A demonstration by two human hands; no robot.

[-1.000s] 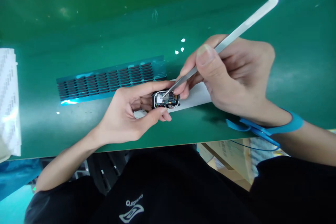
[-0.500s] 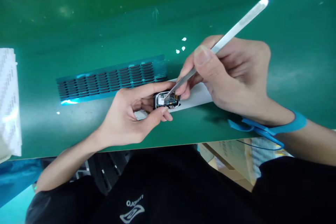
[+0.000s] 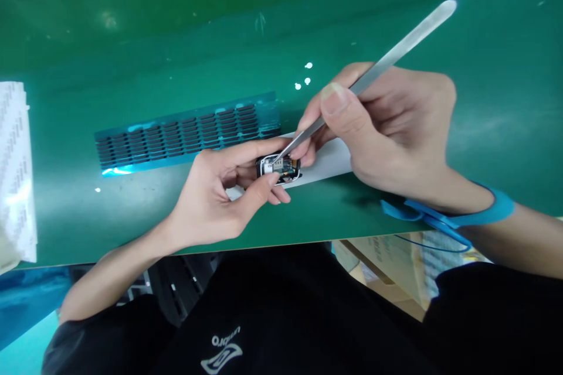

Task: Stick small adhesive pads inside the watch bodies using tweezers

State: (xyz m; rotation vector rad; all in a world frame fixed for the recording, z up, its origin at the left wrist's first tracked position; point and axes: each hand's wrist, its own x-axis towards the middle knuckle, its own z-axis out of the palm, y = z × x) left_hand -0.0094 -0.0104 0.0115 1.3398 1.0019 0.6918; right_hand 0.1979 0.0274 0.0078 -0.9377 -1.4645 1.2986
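Observation:
My left hand (image 3: 229, 193) grips a small black device case (image 3: 287, 172) by its sides, with its open face and circuit board showing upward. A small white piece (image 3: 267, 167) lies at the left end inside it. My right hand (image 3: 373, 123) holds metal tweezers (image 3: 387, 61) like a pen, and their tip reaches down to the inside of the case near the white piece. Whether the tips pinch anything is too small to tell. Under both hands lies a white sheet (image 3: 325, 162), partly hidden.
A blue film strip (image 3: 185, 135) with rows of dark pieces lies behind my left hand on the green table (image 3: 145, 211). Several small white tabs (image 3: 307, 81) lie further back. White printed sheets (image 3: 15, 170) are at the left edge. A blue wrist strap (image 3: 484, 211) circles my right wrist.
My right hand and the tweezers have shifted slightly, the tip moving a little left within the case. My left thumb has moved up and inward over the case's near rim.

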